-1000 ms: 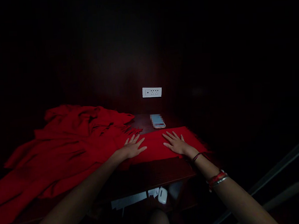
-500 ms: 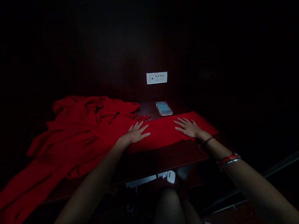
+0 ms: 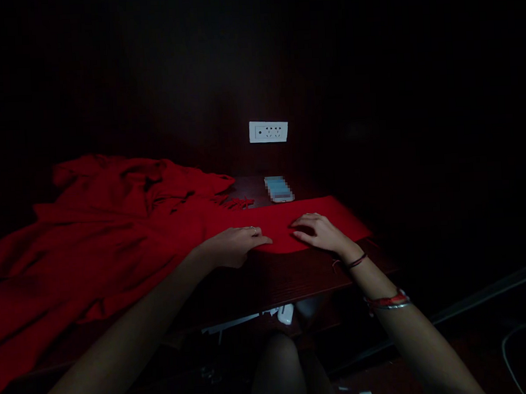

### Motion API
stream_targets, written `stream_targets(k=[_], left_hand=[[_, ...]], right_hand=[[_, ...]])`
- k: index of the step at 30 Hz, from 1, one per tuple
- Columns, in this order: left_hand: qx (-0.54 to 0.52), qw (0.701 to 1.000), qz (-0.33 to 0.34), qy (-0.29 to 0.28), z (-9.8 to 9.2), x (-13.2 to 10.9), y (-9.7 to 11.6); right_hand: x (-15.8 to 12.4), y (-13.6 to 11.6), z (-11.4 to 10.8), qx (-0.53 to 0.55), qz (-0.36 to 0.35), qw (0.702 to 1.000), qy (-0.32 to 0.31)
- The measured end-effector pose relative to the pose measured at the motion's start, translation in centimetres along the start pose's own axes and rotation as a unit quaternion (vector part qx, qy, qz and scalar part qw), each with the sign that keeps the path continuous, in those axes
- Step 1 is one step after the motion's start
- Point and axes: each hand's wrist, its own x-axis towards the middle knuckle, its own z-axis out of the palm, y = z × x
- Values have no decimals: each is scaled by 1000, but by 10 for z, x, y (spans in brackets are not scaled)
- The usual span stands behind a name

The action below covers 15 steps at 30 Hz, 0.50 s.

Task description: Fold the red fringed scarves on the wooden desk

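In the head view, the screen of the phone [image 3: 279, 189], which lies just beyond the two hands, is masked by coarse blocks, so any writing on it is hidden. Compared with half a second ago, when both palms lay flat on the red cloth [image 3: 285, 210] with fingers spread, the fingers are now drawn in and bent, and the hands sit closer together. The left hand [image 3: 237, 245] is at the near edge of the cloth, its back turned up, a ring [image 3: 253, 229] on one finger, its thumb pointing toward the right hand; its fingers are folded largely out of sight, so whether it grips the edge cannot be told. The right hand [image 3: 318, 232] is loosely arched over the cloth, half open, with a gap between thumb and fingers and no fold seen in its hold. Its forearm slants in from the lower right, with a dark cord [image 3: 357, 261] at the wrist and bracelets [image 3: 388, 301] farther up. The cloth runs as a smooth strip between the hands and past the right one, while its rumpled part spreads to the left of the left hand; a fringe [image 3: 241, 203] lies just beyond that hand. Farther past the hands, a white socket panel [image 3: 268, 131] is set in the dark wall. Below the hands, under the edge of the wooden tabletop [image 3: 271, 279], is a small white case [image 3: 285, 314], with a knee [image 3: 278, 361] nearer the camera.
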Motion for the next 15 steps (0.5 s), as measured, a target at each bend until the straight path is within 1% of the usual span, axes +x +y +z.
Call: stream_targets(k=[3, 6, 8, 11, 13, 15], left_hand=[[-20, 999, -20, 18, 5, 0, -11], [-62, 995, -33, 69, 8, 3, -21], [-102, 990, -39, 94, 9, 6, -24], [-141, 982, -66, 104, 10, 10, -28], [-140, 982, -81, 101, 11, 10, -30], [-123, 984, -76, 102, 13, 9, -31]], right_hand=[[0, -6, 0, 18, -1, 1000, -17], [0, -11, -3, 42, -7, 999, -26], [1, -15, -4, 52, -24, 998, -36], [2, -19, -1, 51, -46, 997, -47], [2, -20, 1, 47, -50, 997, -47], [2, -19, 4, 47, -49, 997, -42]])
